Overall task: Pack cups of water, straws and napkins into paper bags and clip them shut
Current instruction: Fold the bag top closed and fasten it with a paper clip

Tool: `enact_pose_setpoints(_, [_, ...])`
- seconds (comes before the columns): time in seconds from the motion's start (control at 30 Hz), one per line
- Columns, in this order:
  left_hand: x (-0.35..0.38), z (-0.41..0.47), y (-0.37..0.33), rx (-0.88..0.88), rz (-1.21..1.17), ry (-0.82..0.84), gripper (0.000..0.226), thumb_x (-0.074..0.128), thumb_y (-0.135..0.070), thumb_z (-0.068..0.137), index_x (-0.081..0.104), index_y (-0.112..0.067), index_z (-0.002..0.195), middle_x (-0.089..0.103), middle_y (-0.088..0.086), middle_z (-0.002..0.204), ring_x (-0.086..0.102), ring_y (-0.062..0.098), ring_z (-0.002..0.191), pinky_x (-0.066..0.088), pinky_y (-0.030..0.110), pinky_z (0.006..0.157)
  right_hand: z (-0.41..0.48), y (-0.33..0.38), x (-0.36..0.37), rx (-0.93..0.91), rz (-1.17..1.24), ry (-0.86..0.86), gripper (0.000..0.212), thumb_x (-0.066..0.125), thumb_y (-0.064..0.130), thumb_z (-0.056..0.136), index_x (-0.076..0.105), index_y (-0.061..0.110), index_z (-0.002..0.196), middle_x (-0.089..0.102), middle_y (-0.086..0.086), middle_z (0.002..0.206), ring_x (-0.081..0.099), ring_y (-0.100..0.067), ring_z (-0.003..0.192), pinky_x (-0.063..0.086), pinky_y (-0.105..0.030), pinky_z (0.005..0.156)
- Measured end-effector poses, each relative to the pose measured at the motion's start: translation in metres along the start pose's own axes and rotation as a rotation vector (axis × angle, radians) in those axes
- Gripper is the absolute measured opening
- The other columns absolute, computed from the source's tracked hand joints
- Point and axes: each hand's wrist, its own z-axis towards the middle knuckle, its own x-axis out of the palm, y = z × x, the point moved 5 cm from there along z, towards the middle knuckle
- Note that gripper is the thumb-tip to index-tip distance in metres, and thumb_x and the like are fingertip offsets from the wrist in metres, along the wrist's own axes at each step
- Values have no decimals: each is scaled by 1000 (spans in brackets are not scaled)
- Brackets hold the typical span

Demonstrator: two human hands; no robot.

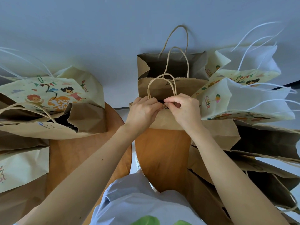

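Observation:
A brown paper bag stands on the right wooden table straight in front of me, its twine handles sticking up. My left hand grips the bag's top edge from the left. My right hand pinches the same edge from the right, thumb and forefinger meeting at a small object I cannot make out. The bag's contents are hidden. Behind it stands another brown bag, open at the top.
Cream printed bags and brown bags crowd the right side. On the left round table stand a printed bag with a green paper clip and an open brown bag. A gap separates the two tables.

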Motion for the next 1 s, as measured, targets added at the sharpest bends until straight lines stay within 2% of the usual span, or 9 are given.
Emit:
enact_pose_setpoints(0.13, [-2, 3, -3, -37, -80, 45, 27, 48, -23, 89, 71, -9, 94, 69, 5, 83, 64, 24, 72, 52, 37, 65, -1, -2, -8, 22, 82, 26, 11, 67, 8, 83, 74, 8, 91, 71, -6, 87, 53, 2, 76, 39, 3, 70])
enact_pose_setpoints(0.23, [-10, 6, -4, -64, -194, 57, 30, 52, -32, 87, 69, -10, 100, 69, 3, 88, 64, 21, 77, 53, 44, 67, -2, 0, -14, 94, 177, 62, 13, 65, 10, 85, 73, 12, 95, 67, 5, 89, 56, 4, 77, 42, 0, 71])
enact_pose_setpoints(0.43, [-27, 8, -14, -160, -272, -53, 32, 52, -36, 86, 72, -12, 93, 70, 1, 78, 61, 17, 73, 53, 46, 64, -13, 2, -17, 321, 423, 86, 13, 63, 15, 87, 68, 23, 96, 65, 16, 88, 59, 9, 86, 46, -5, 75])
enact_pose_setpoints(0.5, [-31, 7, -18, -194, -253, -80, 29, 55, -37, 86, 73, -14, 90, 70, -2, 78, 61, 17, 78, 51, 47, 72, -19, 3, -18, 384, 507, 73, 13, 63, 17, 87, 67, 25, 96, 64, 18, 89, 57, 13, 86, 46, -5, 74])
enact_pose_setpoints(0.6, [-37, 0, -24, -258, -231, -142, 21, 62, -32, 82, 74, -16, 86, 70, -3, 81, 59, 16, 92, 36, 41, 88, -30, 7, -20, 441, 598, 59, 13, 62, 17, 88, 65, 27, 94, 65, 17, 90, 59, 11, 87, 50, -11, 75])
enact_pose_setpoints(0.73, [-41, -10, -35, -327, -261, -167, 22, 59, -31, 82, 73, -15, 86, 67, -4, 85, 48, 9, 101, 24, 41, 92, -43, 11, -24, 460, 669, 35, 14, 62, 16, 87, 65, 29, 91, 67, 15, 89, 62, 5, 87, 51, -13, 75])
enact_pose_setpoints(0.87, [-47, -20, -43, -405, -287, -211, 22, 57, -31, 83, 73, -17, 86, 64, -7, 93, 41, 6, 109, 13, 37, 94, -55, 13, -31, 393, 575, 42, 12, 63, 19, 87, 67, 26, 96, 68, 12, 94, 62, -1, 92, 51, -14, 78])
enact_pose_setpoints(1.0, [-50, -28, -52, -441, -320, -204, 16, 60, -29, 85, 73, -19, 85, 56, -17, 93, 39, 4, 113, 8, 29, 93, -64, 15, -37, 341, 544, 59, 13, 63, 20, 87, 68, 28, 96, 69, 12, 95, 62, -3, 94, 50, -13, 79])
